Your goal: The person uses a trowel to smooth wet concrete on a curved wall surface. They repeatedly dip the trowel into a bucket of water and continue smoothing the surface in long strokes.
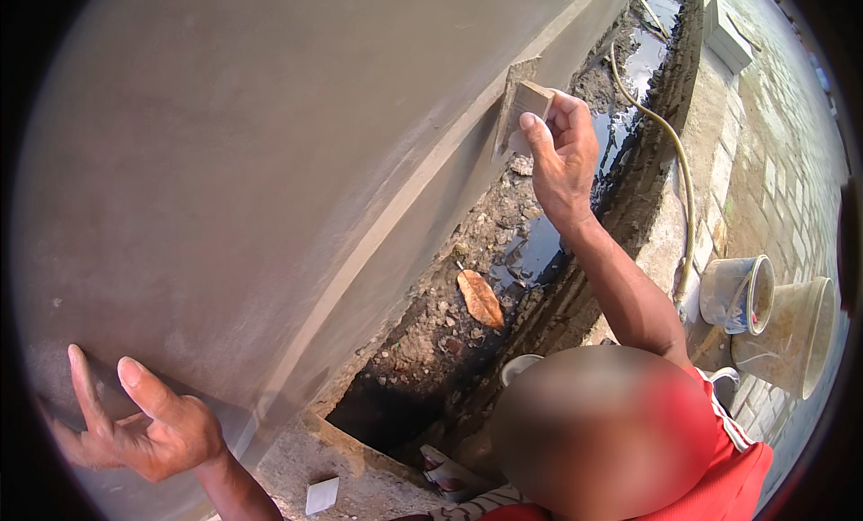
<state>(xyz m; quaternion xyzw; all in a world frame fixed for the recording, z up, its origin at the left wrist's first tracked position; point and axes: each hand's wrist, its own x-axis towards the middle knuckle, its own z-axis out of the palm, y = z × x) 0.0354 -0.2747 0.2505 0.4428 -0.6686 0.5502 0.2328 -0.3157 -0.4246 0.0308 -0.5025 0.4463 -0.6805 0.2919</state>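
Observation:
My right hand [566, 157] reaches up along the wall's base. Its thumb and fingers grip a small flat rectangular piece [538, 99], brown-grey on the side that shows; its material is unclear. The piece is beside a rough-edged patch [514, 85] low on the wall, and I cannot tell whether they touch. At the lower left, my left hand [148, 422] is open and empty, its fingers spread close to the smooth grey wall [225, 161]. A pale raised band [360, 251] runs along the wall's lower part.
A muddy ditch with dark water [539, 249] and a dry brown leaf [480, 298] follows the wall. A small white square piece [322, 496] lies on a concrete ledge. Two buckets [733, 294] [787, 337], a yellowish hose [679, 152] and grey blocks [726, 37] are at the right.

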